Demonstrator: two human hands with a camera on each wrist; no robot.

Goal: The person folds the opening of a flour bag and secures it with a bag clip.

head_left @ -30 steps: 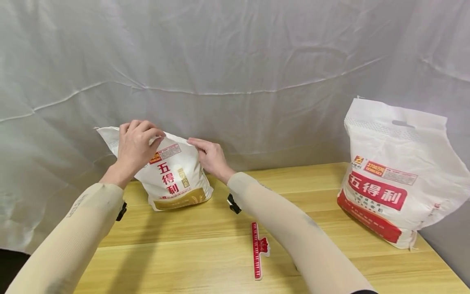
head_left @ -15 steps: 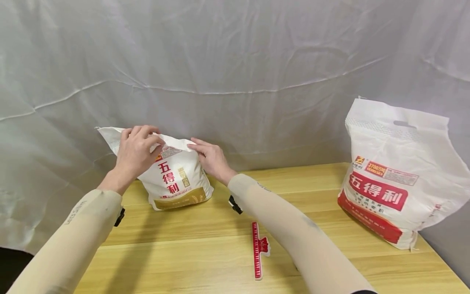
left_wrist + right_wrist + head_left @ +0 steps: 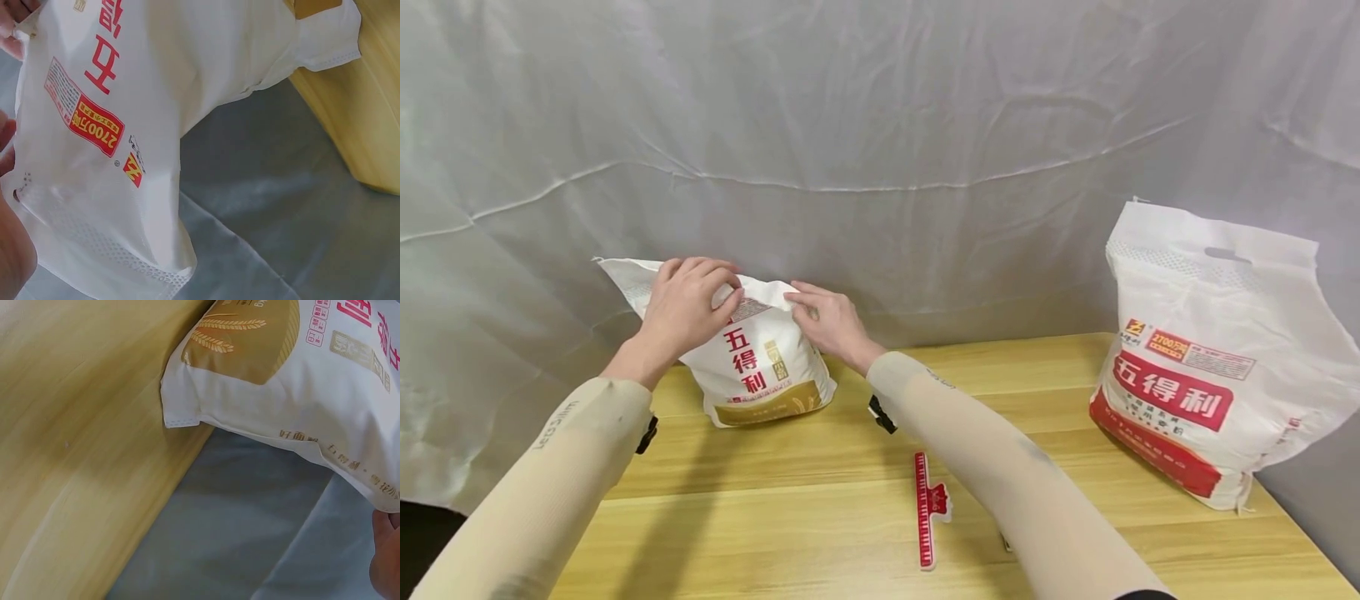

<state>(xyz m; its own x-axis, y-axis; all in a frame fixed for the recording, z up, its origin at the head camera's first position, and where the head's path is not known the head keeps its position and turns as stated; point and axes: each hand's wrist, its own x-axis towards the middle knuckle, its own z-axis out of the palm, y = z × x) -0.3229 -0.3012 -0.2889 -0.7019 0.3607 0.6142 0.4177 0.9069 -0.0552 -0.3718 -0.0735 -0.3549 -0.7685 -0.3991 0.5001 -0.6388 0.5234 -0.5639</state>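
Note:
A white flour bag (image 3: 790,354) with red characters and a gold lower band stands at the back left of the wooden table. My left hand (image 3: 688,304) grips its top edge near the middle, fingers curled over the fold and thumb at the front. At the right end of that edge my right hand (image 3: 831,321) pinches the bag between thumb and fingers. The left wrist view shows the bag's dotted handle strip (image 3: 106,247) and loose upper corner. Gold wheat print (image 3: 231,328) and a side seam appear in the right wrist view.
A red-and-white sealing clip (image 3: 923,512) lies on the table (image 3: 805,517), left of my right forearm. Farther right stands a fuller flour bag (image 3: 1180,367) with a red label and handle slot. Grey cloth (image 3: 880,133) hangs behind. A small dark object (image 3: 1006,542) peeks out beside the right sleeve.
The bag's top edge has folded forward and down. My left hand has shifted slightly right and lower along it; my right fingers have curled in more. The clip and other bag stay put.

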